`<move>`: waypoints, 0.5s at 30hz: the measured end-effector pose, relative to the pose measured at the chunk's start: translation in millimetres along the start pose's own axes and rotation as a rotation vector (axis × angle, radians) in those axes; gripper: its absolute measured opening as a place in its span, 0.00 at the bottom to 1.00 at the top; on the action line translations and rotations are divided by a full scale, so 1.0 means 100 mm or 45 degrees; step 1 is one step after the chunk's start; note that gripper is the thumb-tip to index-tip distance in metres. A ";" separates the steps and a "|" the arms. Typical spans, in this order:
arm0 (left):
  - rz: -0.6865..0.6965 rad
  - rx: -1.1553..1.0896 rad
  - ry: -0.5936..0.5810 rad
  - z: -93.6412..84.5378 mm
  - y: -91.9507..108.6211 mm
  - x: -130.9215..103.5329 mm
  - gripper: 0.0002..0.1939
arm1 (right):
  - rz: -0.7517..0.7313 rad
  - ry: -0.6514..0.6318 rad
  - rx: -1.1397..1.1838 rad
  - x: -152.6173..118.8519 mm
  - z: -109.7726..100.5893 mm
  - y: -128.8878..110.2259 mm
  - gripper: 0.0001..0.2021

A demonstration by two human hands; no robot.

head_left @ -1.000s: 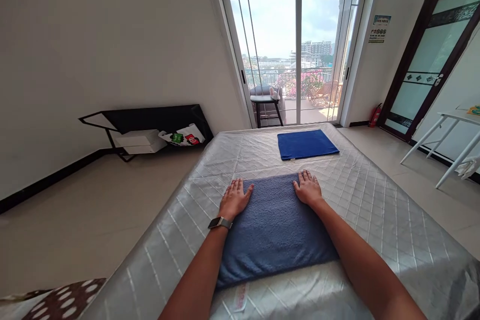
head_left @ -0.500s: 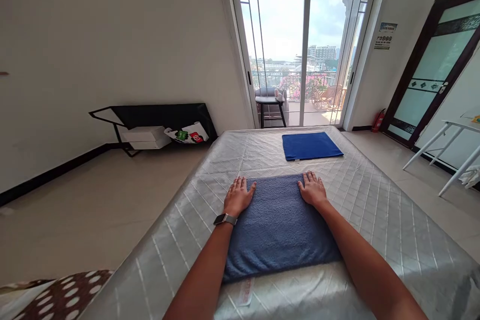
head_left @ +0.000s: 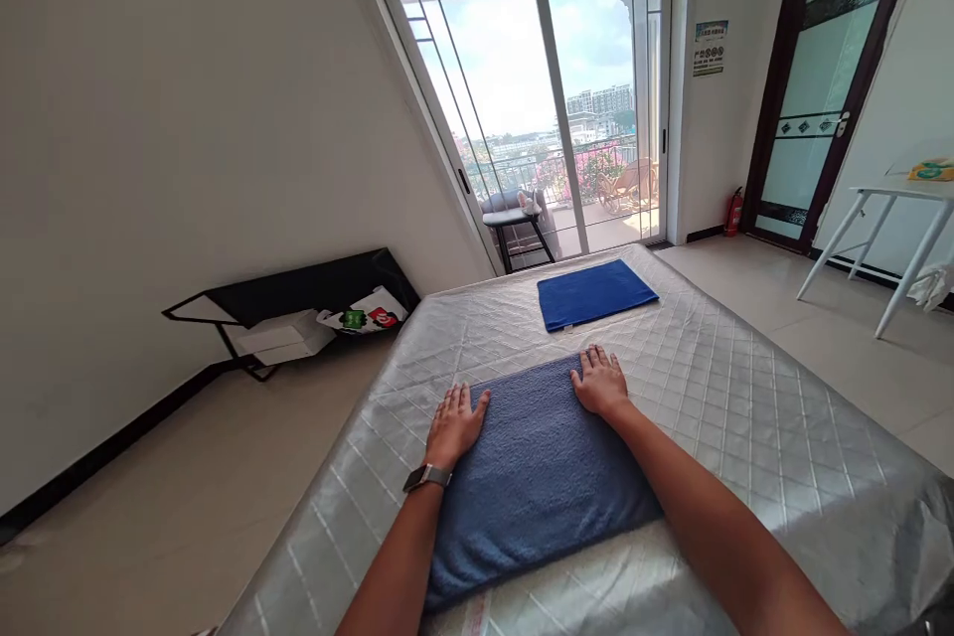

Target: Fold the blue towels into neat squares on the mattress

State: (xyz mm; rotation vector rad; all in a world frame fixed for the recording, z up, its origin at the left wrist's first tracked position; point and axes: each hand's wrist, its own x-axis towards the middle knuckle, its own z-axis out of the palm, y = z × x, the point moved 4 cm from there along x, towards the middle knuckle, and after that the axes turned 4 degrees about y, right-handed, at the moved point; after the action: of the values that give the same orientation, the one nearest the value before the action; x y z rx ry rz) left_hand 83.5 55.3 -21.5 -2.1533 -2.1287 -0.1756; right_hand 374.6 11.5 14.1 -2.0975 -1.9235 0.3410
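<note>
A greyish-blue towel (head_left: pixel 533 467) lies spread in a rectangle on a plastic-covered quilted mattress (head_left: pixel 745 397). My left hand (head_left: pixel 454 424) rests flat on its far left corner, fingers stretched out, with a watch (head_left: pixel 427 477) on that wrist. On the far right corner lies my right hand (head_left: pixel 600 382), also flat with its fingers extended. Neither hand grasps the cloth. Beyond the towel, a darker blue folded cloth (head_left: pixel 596 294) lies on the mattress, apart from both hands. Part of a label (head_left: pixel 475 616) shows at the towel's near edge.
A black rack (head_left: pixel 298 288) with white boxes (head_left: pixel 283 340) stands along the left wall. A stool (head_left: pixel 518 224) is by the sliding glass door (head_left: pixel 552 109). At the right are a white table (head_left: pixel 901 187), a fire extinguisher (head_left: pixel 734 212) and a dark-framed door (head_left: pixel 831 109).
The head view has tilted and swung slightly, so the room appears rotated. Both hands stay flat on the towel's far corners, and the towel looks unchanged.
</note>
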 end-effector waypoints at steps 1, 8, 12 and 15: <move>-0.004 0.021 -0.038 -0.02 -0.01 0.01 0.39 | -0.002 0.008 0.013 0.00 0.01 0.00 0.33; 0.018 0.093 -0.061 -0.24 0.33 0.15 0.40 | -0.006 0.049 0.062 0.03 0.05 -0.01 0.32; 0.462 -0.101 0.057 -0.21 1.10 0.15 0.28 | -0.016 0.049 0.052 0.03 0.06 0.01 0.32; 0.624 -0.174 0.048 -0.11 1.48 0.11 0.19 | -0.065 0.006 -0.003 0.02 0.07 0.02 0.33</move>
State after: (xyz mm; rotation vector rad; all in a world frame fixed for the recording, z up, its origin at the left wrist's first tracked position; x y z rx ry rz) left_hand 231.8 62.6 -7.9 -2.6440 -1.5437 -0.3179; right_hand 374.3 14.0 7.0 -2.0450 -1.9713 0.3229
